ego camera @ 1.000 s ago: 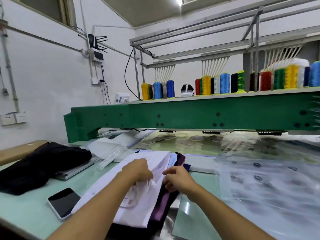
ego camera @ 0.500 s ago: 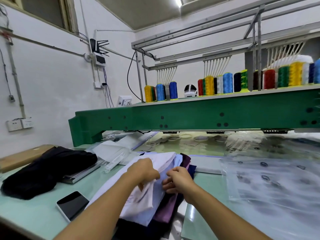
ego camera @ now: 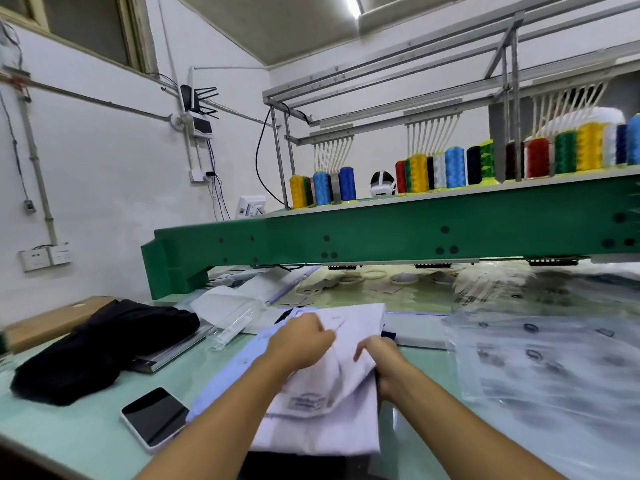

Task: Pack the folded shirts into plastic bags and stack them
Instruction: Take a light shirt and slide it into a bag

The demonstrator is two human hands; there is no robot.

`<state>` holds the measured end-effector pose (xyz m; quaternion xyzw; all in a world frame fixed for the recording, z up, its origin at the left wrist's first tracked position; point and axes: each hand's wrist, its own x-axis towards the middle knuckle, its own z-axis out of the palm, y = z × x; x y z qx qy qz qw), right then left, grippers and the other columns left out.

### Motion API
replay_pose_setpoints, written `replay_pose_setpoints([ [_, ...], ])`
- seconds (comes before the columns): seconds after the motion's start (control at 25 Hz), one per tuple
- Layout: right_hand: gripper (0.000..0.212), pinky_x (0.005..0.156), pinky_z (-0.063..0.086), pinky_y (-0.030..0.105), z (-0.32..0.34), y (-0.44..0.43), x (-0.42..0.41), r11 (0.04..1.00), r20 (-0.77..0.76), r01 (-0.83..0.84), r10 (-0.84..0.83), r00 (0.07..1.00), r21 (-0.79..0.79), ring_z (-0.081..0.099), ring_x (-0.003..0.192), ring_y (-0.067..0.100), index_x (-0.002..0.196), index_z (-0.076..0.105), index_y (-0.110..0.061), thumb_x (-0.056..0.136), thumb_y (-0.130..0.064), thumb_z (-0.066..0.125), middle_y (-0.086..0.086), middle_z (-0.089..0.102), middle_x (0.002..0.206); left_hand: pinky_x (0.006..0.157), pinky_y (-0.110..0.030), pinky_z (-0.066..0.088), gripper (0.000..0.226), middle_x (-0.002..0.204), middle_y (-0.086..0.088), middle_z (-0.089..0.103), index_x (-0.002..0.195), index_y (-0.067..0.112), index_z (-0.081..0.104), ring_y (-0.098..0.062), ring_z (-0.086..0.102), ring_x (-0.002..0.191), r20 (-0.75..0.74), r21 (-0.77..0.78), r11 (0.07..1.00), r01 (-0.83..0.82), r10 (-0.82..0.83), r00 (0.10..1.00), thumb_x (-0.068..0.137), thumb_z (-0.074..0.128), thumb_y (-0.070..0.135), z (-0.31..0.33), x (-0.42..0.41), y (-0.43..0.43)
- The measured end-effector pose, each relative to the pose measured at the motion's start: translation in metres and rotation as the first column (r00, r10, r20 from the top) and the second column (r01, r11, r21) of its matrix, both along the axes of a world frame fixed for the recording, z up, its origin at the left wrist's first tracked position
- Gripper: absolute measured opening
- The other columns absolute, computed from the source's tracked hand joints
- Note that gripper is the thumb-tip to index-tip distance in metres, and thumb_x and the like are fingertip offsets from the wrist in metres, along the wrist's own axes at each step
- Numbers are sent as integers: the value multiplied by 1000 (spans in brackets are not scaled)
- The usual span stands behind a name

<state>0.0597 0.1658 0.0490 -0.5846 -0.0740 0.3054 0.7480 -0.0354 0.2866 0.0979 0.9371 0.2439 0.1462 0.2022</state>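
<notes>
A folded white shirt (ego camera: 349,420) lies on top of a pile of folded shirts in front of me on the pale green table (ego camera: 79,431). A light blue shirt (ego camera: 221,386) shows under its left edge. My left hand (ego camera: 301,341) grips a bunched fold of the white shirt near its top. My right hand (ego camera: 381,362) grips the shirt's right edge, fingers curled under the cloth. Clear plastic bags (ego camera: 540,362) with dark printing lie spread flat to the right, apart from both hands.
A white phone (ego camera: 156,419) lies face up at the left of the pile. A black garment (ego camera: 100,344) sits further left on a flat grey item. A green embroidery machine beam (ego camera: 381,233) with thread spools (ego camera: 453,168) spans the table behind.
Both hands have pulled the white shirt over the pile, so it now covers the purple and dark shirts that showed at the right. The camera has moved closer and tilted.
</notes>
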Motion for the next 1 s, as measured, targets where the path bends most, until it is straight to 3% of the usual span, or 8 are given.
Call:
replay_pose_setpoints([
  [0.08,21,51,43,20,-5,-13,6,995,67,72,-68,995,-65,51,60,27,87,57,-1,75,15,51,12,55,72,81,-33,45,37,118,-3,65,110,23,58,-28,60,110,-134,228,945,-235,270,953,86,54,51,-16,-10,30],
  [0.16,27,55,45,22,-6,-21,11,996,89,50,-44,995,-74,55,65,28,90,59,-1,72,17,50,13,60,76,87,-33,47,66,126,-1,63,127,20,58,-25,59,114,-253,179,944,-278,317,914,82,56,68,-28,-17,54],
  [0.36,62,79,53,34,-13,-30,15,988,191,-113,133,973,-109,66,100,31,131,52,-24,74,-2,57,6,69,112,55,-15,34,63,91,12,54,109,30,49,3,51,73,-149,-21,986,-166,162,976,68,79,66,-23,-24,61],
  [0.52,107,80,51,27,-10,-30,14,969,418,-124,204,885,-212,60,109,25,150,13,-57,71,3,52,-4,51,135,67,-28,49,49,100,-1,66,106,14,62,-15,63,89,-165,-59,987,-149,137,977,72,80,45,-22,-15,50],
  [0.68,69,44,33,22,-2,-27,11,963,527,-66,199,826,-260,50,50,12,127,64,-28,77,9,33,7,60,80,87,-42,51,33,107,-5,65,105,15,57,-25,61,101,-81,8,998,56,-56,995,75,62,27,-6,-4,14],
  [0.8,28,59,46,21,15,-25,3,983,532,-43,132,837,-177,63,69,17,103,74,-7,95,-13,49,10,73,84,86,-43,50,28,111,-10,63,110,12,50,-28,60,102,9,38,981,190,-190,982,83,56,13,7,17,-28],
  [0.92,42,87,58,35,34,-40,12,999,372,-35,39,927,-18,75,87,24,102,76,-13,94,-50,60,11,78,91,84,-43,53,30,105,-8,63,109,13,51,-24,62,99,134,-43,957,288,-280,951,81,58,9,20,30,-68],
  [1.0,41,78,60,34,41,-62,27,1000,319,-4,8,948,-13,76,83,22,98,77,-16,87,-54,67,9,78,90,79,-34,53,25,95,3,66,102,17,59,-13,64,87,212,-145,916,374,-340,916,79,64,9,27,35,-92],
])
